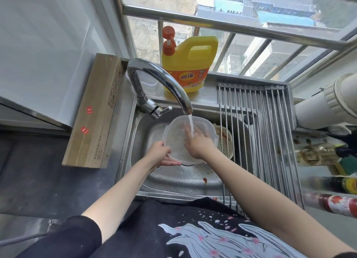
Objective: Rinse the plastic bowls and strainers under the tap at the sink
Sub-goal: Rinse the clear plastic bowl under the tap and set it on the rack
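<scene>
Under chrome tap stream (190, 125): translucent plastic bowl (174, 136) tilted over steel sink (173, 182). Left hand (161, 154) pinches near-left rim; right hand (199, 143) spread flat inside. Beige strainer (225, 143) just right, nearer right hand.

L hand (161, 153) grip closed, R hand (199, 143) flat, fingers spread

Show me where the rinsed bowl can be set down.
Free: the drying rack right of the sink, and the ledge between detergent jug and rack. Crowded: the basin, holding the clear bowl and strainer.
</scene>
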Demonstrator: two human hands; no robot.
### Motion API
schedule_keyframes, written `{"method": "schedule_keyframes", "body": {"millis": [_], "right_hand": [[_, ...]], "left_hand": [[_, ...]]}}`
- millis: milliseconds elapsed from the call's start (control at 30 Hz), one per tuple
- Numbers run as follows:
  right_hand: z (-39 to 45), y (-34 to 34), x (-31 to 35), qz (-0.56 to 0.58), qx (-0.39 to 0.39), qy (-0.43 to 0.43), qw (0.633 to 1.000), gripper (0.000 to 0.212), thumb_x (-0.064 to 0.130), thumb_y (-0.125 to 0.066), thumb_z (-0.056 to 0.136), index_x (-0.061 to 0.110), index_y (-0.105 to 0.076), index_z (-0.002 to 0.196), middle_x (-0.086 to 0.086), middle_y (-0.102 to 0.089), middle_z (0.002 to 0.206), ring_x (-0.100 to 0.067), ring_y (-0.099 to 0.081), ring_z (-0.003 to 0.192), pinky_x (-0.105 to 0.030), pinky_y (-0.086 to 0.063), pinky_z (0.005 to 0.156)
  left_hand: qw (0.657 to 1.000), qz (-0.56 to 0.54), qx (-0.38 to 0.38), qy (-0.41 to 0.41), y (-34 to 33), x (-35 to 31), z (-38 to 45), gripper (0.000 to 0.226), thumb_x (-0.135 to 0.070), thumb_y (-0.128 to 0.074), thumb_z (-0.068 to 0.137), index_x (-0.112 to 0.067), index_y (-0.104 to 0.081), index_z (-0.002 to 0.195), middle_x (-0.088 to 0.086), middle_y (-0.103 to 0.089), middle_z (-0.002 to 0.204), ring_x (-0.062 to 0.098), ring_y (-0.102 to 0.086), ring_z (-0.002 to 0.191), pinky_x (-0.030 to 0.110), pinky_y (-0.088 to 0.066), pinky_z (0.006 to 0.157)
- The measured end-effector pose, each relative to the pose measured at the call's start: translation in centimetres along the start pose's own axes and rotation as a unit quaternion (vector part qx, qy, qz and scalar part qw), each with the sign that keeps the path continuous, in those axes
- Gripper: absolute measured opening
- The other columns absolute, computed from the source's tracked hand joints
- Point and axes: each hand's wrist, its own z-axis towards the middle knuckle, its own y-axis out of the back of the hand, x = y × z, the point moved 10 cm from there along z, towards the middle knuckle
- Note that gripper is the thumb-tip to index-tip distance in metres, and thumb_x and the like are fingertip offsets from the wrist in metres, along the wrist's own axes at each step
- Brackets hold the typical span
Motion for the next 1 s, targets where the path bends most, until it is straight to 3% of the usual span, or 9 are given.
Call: {"method": "schedule_keyframes", "body": {"millis": [100, 200, 400, 467, 533, 667, 800, 900, 1000], "right_hand": [[-0.2, -0.3, 2.5, 0.089, 0.044, 0.005, 0.995, 0.06, 0.02, -0.035, 0.098, 0.021, -0.009, 0.152, -0.011, -0.019, 0.157, -0.03, -0.019, 0.144, -0.053, -0.004, 0.117], [-1.7, 0.4, 5.2, 0.296, 0.112, 0.062, 0.947, 0.063, 0.016, -0.039, 0.1, 0.016, -0.006, 0.154, -0.014, -0.024, 0.156, -0.028, -0.026, 0.142, -0.036, -0.016, 0.115], [-4.4, -1.0, 4.6, 0.114, 0.326, 0.076, 0.935, 0.05, 0.006, -0.036, 0.098, 0.02, -0.037, 0.145, -0.008, -0.042, 0.146, -0.028, -0.04, 0.133, -0.039, -0.029, 0.11], [-3.1, -0.2, 3.9, 0.05, 0.278, 0.08, 0.956, 0.044, 0.007, -0.038, 0.097, 0.018, -0.049, 0.138, -0.007, -0.051, 0.14, -0.027, -0.052, 0.124, -0.039, -0.041, 0.104], [-1.3, 1.5, 3.7, -0.047, 0.151, 0.119, 0.98, 0.052, 0.005, -0.04, 0.094, 0.025, -0.041, 0.142, -0.004, -0.045, 0.146, -0.026, -0.05, 0.126, -0.038, -0.043, 0.101], [0.2, 1.9, 3.3, -0.208, 0.041, 0.204, 0.956, 0.064, 0.009, -0.049, 0.093, 0.032, -0.026, 0.149, 0.004, -0.024, 0.157, -0.022, -0.03, 0.142, -0.036, -0.031, 0.113], [0.8, 1.4, 1.8, -0.213, 0.028, 0.096, 0.972, 0.048, 0.031, -0.04, 0.101, 0.02, -0.034, 0.147, -0.005, -0.034, 0.153, -0.013, -0.036, 0.135, -0.018, -0.029, 0.109], [0.5, 0.7, -0.7, -0.31, 0.062, -0.024, 0.948, 0.059, 0.035, -0.033, 0.098, 0.017, -0.019, 0.153, -0.013, -0.011, 0.159, -0.032, -0.011, 0.145, -0.048, -0.008, 0.117], [-0.5, -0.4, -0.8, -0.306, 0.122, -0.017, 0.944, 0.05, 0.038, -0.031, 0.098, 0.022, -0.04, 0.144, -0.009, -0.041, 0.148, -0.033, -0.016, 0.145, -0.062, 0.011, 0.112]], "left_hand": [[1.0, -0.027, 0.01, 0.001, -0.8, -0.1, 0.1, 0.013, 0.006, -0.034, 0.091, -0.007, -0.037, 0.089, 0.039, -0.053, 0.094, 0.032, -0.068, 0.048, 0.021, -0.048, 0.035], [0.998, -0.055, 0.017, -0.005, -0.9, 0.0, 0.8, 0.015, 0.0, -0.041, 0.094, 0.0, -0.04, 0.109, 0.033, -0.055, 0.099, 0.034, -0.069, 0.052, 0.025, -0.053, 0.04], [0.999, -0.03, 0.011, 0.018, -0.2, 0.9, 0.9, 0.032, 0.006, -0.034, 0.092, 0.01, -0.041, 0.123, 0.033, -0.063, 0.08, 0.028, -0.069, 0.05, 0.021, -0.049, 0.035], [0.999, -0.021, 0.003, 0.031, 0.0, 1.2, 0.5, 0.032, 0.009, -0.03, 0.089, 0.004, -0.036, 0.12, 0.034, -0.063, 0.074, 0.029, -0.069, 0.05, 0.022, -0.05, 0.035], [0.999, -0.006, -0.001, 0.04, 0.3, 1.1, 0.2, 0.027, 0.01, -0.029, 0.089, 0.003, -0.035, 0.115, 0.032, -0.063, 0.066, 0.028, -0.068, 0.046, 0.023, -0.051, 0.036], [0.999, 0.026, 0.002, 0.048, 1.0, 0.8, -0.7, 0.031, 0.01, -0.031, 0.089, 0.006, -0.033, 0.119, 0.028, -0.064, 0.059, 0.027, -0.067, 0.045, 0.024, -0.053, 0.039], [0.999, -0.026, -0.019, 0.021, 1.3, -0.8, -0.9, 0.029, 0.013, -0.026, 0.088, 0.007, -0.037, 0.114, 0.043, -0.05, 0.112, 0.048, -0.068, 0.069, 0.035, -0.057, 0.044], [0.994, -0.086, -0.073, -0.005, 2.0, -1.9, -0.7, 0.021, 0.013, -0.029, 0.091, -0.004, -0.041, 0.095, 0.025, -0.033, 0.123, 0.06, -0.058, 0.089, 0.055, -0.053, 0.05], [0.991, -0.092, -0.096, -0.033, 1.8, -1.9, -0.3, 0.022, 0.011, -0.033, 0.091, -0.007, -0.039, 0.08, 0.022, -0.04, 0.121, 0.055, -0.058, 0.089, 0.062, -0.052, 0.054]]}}
